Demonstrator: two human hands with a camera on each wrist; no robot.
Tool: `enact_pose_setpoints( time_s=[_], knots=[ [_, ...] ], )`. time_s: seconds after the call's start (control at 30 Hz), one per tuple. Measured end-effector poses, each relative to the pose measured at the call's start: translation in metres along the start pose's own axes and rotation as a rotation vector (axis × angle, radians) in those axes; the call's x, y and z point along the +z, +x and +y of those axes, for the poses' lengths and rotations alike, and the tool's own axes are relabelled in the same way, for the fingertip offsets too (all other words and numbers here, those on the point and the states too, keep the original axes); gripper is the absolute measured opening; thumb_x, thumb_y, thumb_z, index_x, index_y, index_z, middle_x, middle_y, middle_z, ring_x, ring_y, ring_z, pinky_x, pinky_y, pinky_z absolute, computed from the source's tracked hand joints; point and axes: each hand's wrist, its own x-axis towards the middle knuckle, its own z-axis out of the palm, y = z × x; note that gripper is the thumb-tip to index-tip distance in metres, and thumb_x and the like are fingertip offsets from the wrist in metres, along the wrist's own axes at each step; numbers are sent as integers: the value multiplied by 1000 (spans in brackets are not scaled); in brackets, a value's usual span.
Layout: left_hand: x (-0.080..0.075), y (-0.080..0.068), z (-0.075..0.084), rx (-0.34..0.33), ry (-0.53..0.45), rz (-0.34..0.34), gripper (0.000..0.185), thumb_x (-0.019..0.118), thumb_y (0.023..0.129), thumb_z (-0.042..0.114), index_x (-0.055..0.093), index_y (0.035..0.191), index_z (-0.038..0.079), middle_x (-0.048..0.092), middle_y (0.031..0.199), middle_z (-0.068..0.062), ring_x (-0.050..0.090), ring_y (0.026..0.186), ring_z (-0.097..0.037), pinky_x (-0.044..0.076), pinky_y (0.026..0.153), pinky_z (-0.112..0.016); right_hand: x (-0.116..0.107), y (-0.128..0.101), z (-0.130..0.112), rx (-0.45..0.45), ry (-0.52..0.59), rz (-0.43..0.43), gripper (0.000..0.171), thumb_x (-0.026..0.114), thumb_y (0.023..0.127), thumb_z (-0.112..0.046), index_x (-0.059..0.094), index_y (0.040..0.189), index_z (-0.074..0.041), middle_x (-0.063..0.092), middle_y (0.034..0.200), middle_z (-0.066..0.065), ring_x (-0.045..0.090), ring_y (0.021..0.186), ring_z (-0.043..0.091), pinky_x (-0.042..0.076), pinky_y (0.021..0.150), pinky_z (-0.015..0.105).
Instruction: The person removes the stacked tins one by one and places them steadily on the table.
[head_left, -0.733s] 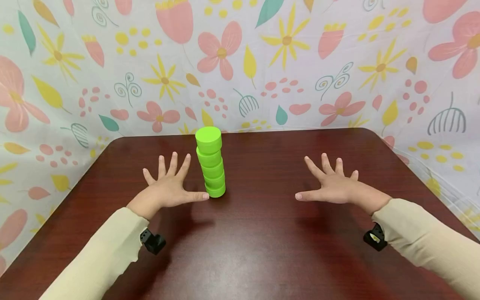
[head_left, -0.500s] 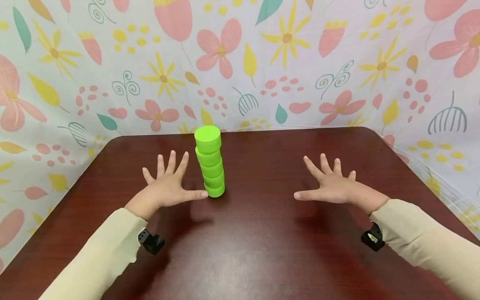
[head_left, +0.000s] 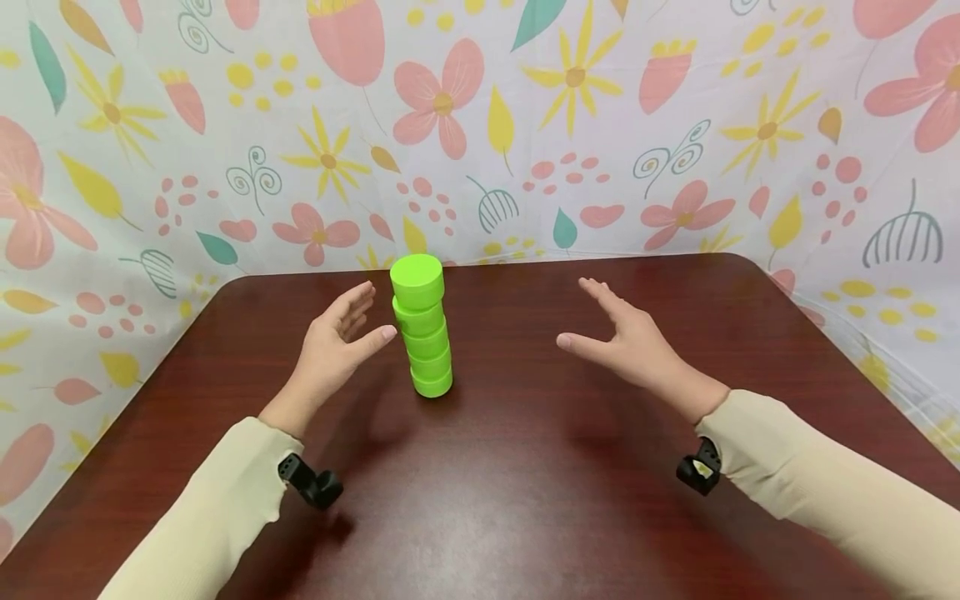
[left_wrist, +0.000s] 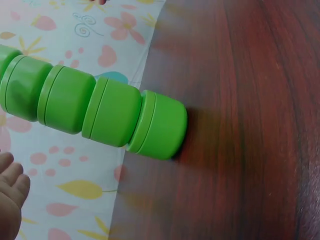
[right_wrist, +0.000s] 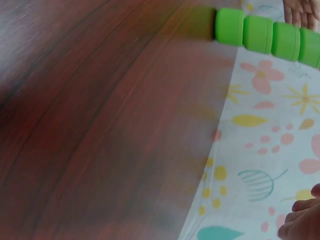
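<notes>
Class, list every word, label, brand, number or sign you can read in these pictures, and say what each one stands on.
None can be read.
Green jars: no lettering on the sides in view.
Cloth: printed flowers, leaves and swirls, no words.
Table: no lettering seen.
Wrist cameras: too small to tell.

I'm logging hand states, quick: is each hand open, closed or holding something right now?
Left hand: open, holding nothing, beside the green stack.
Right hand: open, holding nothing, farther from the green stack.
</notes>
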Motion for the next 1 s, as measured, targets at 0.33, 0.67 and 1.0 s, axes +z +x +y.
enact_pose_setpoints(
  time_s=[0.33, 0.67, 1.0],
  knots=[
    [14, 3, -5, 51, -151, 21, 61, 66, 84, 7, 39, 139, 4, 44, 140, -13, 40, 131, -24, 32, 107, -36, 17, 11, -7, -47, 68, 61, 75, 70, 80, -39, 36, 142, -13, 34, 148, 8, 25, 139, 24, 28, 106, 51],
    [21, 3, -8, 17, -208, 33, 58, 65, 85, 5, 41, 137, 3, 46, 138, -14, 43, 128, -23, 35, 105, -35, 32, 22, -24, -153, 160, 95, 66, 70, 81, -32, 43, 137, -10, 43, 142, 5, 33, 135, 21, 30, 106, 48],
    [23, 1, -12, -32, -216, 8, 58, 66, 85, 8, 41, 138, 4, 49, 135, -15, 46, 126, -22, 39, 102, -36, 46, 31, -37, -194, 211, 62, 65, 70, 82, -32, 44, 137, -10, 43, 142, 4, 36, 133, 17, 32, 106, 43]
  ],
)
